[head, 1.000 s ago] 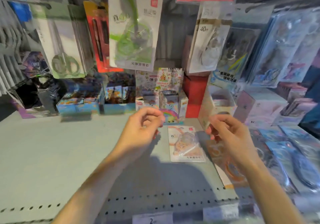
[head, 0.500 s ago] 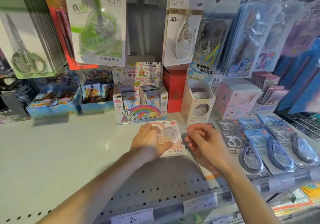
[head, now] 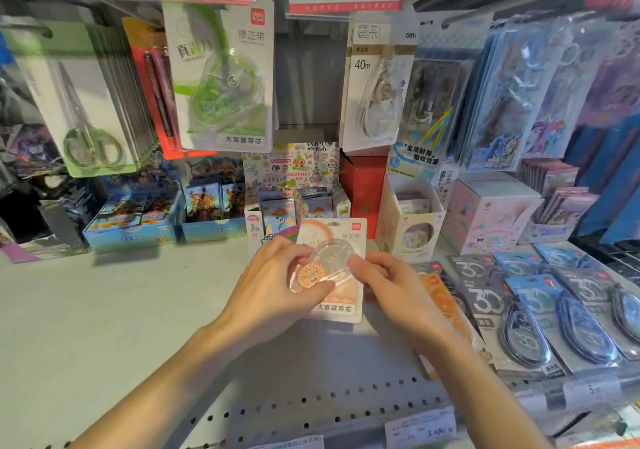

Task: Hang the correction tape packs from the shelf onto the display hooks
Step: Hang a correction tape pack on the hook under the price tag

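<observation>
Orange correction tape pack (head: 332,268) is now off the shelf (head: 104,310), held up between both hands; half a second back it lay flat with only the left hand on it. Left hand (head: 273,285) grip: thumb and fingers pinching the blister's left side. Right hand (head: 391,282) grip: fingers curled onto the pack's right edge, pinching it. Pack sits low, in front of the rainbow card box (head: 277,220), well below the hooks. Pickup looks done; next is the lift toward a hook, likely the gap between the green correction tape pack (head: 221,77) and the 40m pack (head: 377,84). More orange packs (head: 440,296) lie beside the right wrist.
</observation>
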Motion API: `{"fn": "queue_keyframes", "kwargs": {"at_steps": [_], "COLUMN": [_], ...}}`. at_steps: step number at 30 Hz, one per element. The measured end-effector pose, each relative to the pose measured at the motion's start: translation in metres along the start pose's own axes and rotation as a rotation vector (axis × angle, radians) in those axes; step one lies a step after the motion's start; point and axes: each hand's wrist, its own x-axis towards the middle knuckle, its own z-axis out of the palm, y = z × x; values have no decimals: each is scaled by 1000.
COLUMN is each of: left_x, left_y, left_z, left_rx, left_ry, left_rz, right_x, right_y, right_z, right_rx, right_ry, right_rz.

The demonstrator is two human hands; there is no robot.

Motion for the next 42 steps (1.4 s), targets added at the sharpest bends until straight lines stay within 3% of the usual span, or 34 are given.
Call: {"fn": "queue_keyframes", "kwargs": {"at_steps": [3,7,13,21,26,35,42], "left_x": [-4,-9,-10,10,31,30,27], "left_y": [7,6,0,23,53,79,90], "left_z": [-14,-39,-94,-175,-202,-225,-233], "left_rx": [-23,-114,-457,-635,-770,-811,-817], "left_ry": [49,76,241,419,420,461,444], "left_rz": [36,44,-16,117,141,279,285], "right_x": [5,14,18,21,21,23,30], "right_y": [-10,-21,-41,-85,-110,-133,-160], "right_z": [20,34,30,35,46,66,87], "right_rx": [165,178,211,112,70,61,52], "right_ry": [-122,-90,-69,-33,-64,-100,-137], "right_rz": [-32,-135,-201,-436,-531,-631,-707]}}
